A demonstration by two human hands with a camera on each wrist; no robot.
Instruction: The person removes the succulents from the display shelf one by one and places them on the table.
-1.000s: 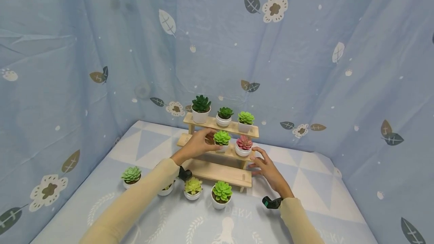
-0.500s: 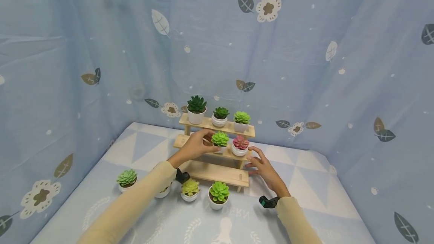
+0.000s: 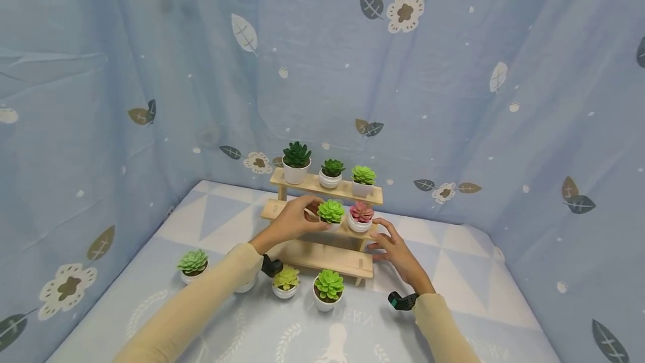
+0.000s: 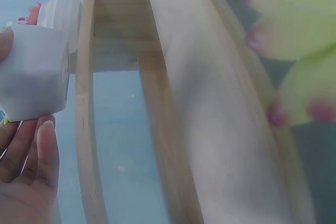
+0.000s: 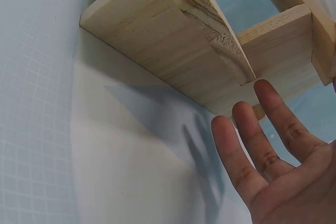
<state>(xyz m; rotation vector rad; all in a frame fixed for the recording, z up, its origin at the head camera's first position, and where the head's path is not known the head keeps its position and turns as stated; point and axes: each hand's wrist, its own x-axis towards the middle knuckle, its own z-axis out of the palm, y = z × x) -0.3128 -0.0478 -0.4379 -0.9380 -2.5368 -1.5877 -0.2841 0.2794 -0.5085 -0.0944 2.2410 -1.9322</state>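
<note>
Pinching a bright green succulent (image 3: 331, 212) by its white pot (image 4: 34, 72), the left hand (image 3: 294, 220) is placed at the middle shelf (image 3: 272, 209) of a three-tier wooden stand (image 3: 350, 233). The thumb lies along the pot's near side and other fingers reach behind it, so that the leaves rise above the grip. In the left wrist view the pot's base faces the shelf; contact between base and wood cannot be determined. Just to the right on the same shelf sits a pink succulent (image 3: 361, 213). The right hand (image 3: 398, 254) holds nothing, its fingers extended and parted beside the stand's right end; whether a fingertip touches the wood is unclear.

Bare wood of the middle shelf extends from the left hand to the shelf's left end. The top shelf (image 3: 344, 188), bearing three potted plants, overhangs the rear side of the grip. The bottom shelf (image 3: 322, 256) lies below it, its upper face bare where visible. Nearer the viewer, other potted succulents (image 3: 329, 285) stand on the table (image 3: 468, 273), whose surface lies open beyond the right hand.
</note>
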